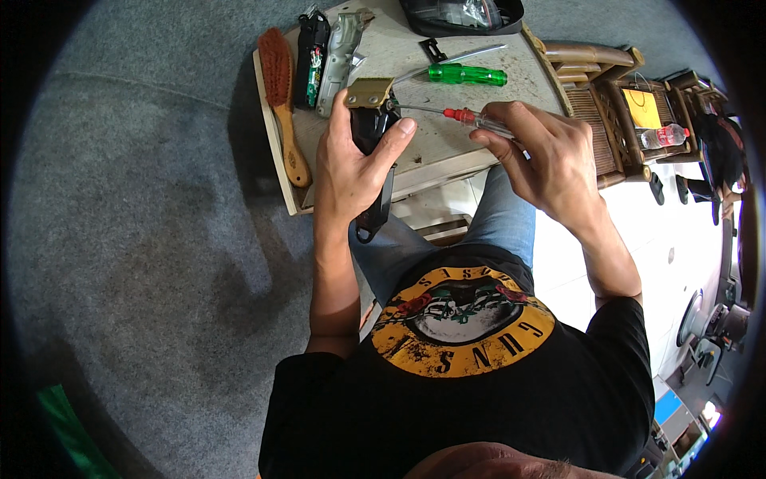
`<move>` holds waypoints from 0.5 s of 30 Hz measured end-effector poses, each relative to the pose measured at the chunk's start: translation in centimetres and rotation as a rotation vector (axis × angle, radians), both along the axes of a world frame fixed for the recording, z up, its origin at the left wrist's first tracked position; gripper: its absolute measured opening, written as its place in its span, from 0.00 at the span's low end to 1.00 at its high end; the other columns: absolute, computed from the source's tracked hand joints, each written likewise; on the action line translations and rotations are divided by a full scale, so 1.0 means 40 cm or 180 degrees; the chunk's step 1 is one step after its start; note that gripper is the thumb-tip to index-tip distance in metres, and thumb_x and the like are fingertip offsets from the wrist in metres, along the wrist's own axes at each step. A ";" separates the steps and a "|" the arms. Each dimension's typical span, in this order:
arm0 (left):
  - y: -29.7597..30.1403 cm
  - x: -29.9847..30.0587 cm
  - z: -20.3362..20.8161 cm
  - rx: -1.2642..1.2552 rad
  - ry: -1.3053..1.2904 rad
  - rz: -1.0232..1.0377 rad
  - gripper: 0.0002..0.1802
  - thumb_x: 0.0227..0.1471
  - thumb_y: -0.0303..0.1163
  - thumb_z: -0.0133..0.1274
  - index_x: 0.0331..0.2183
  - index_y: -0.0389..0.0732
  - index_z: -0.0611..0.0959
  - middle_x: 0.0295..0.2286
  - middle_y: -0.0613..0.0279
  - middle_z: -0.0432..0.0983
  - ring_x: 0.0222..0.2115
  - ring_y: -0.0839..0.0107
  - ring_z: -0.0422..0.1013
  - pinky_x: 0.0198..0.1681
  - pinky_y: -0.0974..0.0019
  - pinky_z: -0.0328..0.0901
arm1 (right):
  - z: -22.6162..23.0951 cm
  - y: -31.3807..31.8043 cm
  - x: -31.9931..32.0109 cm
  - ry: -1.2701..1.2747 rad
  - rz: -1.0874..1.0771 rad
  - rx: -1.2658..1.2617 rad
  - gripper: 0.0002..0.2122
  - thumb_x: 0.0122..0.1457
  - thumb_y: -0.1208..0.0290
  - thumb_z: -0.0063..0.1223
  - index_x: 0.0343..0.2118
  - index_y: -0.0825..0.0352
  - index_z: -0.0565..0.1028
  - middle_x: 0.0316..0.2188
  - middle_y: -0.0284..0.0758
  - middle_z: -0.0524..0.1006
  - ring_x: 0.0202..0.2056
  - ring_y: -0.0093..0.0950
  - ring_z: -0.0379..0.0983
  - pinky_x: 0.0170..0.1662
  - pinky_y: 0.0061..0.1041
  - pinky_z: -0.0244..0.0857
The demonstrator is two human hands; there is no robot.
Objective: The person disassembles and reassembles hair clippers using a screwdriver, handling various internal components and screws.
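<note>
1. Hair clipper (371, 132), black, is raised over the near edge of the pale table (447, 148). It looks stiff and fairly dense for its size, its smooth casing perhaps slightly slippery. The waist of the body seems the best place to take hold, clear of the gold metal plate (369, 92), whose far edge may be sharp.
2. The left hand (349, 180) is wrapped round that body, thumb along the right side, fingers mostly hidden.
3. The right hand (554, 160) pinches a screwdriver (477, 120) by its clear handle, thumb against fingers. It looks light and rigid, easiest to turn by that handle; its tip is at the plate's right side, but whether it sits in a screw I cannot tell.
4. Among containers, the black case (469, 30) at the far edge is largest; a clear plastic bag (471, 11) lies inside, with darker contents unclear.
5. An open black shell (307, 40) holds a green circuit board (315, 68), probably fragile; best lifted by the shell's sides.
</note>
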State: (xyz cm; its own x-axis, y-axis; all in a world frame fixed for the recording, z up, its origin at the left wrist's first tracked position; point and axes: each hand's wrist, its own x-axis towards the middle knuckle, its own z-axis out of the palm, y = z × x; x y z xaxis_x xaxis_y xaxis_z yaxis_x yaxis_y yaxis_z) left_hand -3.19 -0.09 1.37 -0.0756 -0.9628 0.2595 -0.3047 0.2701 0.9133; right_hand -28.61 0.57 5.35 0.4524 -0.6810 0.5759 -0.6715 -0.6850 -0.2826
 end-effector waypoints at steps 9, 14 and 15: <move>0.001 0.002 -0.004 -0.0012 0.0269 -0.0092 0.23 0.57 0.38 0.65 0.47 0.34 0.76 0.32 0.63 0.77 0.32 0.75 0.73 0.38 0.68 0.68 | 0.002 0.007 0.004 -0.0666 -0.0013 0.1159 0.15 0.66 0.59 0.61 0.36 0.71 0.81 0.14 0.40 0.77 0.17 0.30 0.77 0.22 0.29 0.65; -0.001 0.017 0.004 0.0218 0.0825 -0.0137 0.19 0.58 0.33 0.63 0.47 0.35 0.76 0.32 0.68 0.74 0.31 0.79 0.70 0.36 0.72 0.66 | -0.038 -0.005 0.018 -0.1414 0.0198 0.1556 0.18 0.67 0.57 0.60 0.40 0.73 0.81 0.15 0.35 0.74 0.18 0.19 0.67 0.23 0.23 0.58; 0.003 0.013 0.012 0.0298 0.0970 -0.0050 0.19 0.59 0.33 0.63 0.47 0.35 0.76 0.32 0.68 0.74 0.31 0.80 0.70 0.37 0.73 0.66 | -0.043 -0.008 0.022 -0.1532 0.0196 0.1582 0.18 0.67 0.57 0.60 0.41 0.73 0.81 0.16 0.33 0.74 0.19 0.18 0.66 0.23 0.22 0.57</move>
State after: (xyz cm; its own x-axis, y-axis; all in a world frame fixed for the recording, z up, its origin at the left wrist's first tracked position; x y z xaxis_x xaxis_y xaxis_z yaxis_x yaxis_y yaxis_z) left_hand -2.65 0.01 1.84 -0.0232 -0.9829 0.1829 -0.0098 0.1831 0.9830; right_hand -27.74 0.24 3.61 0.2711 -0.8972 0.3487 -0.3567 -0.4301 -0.8293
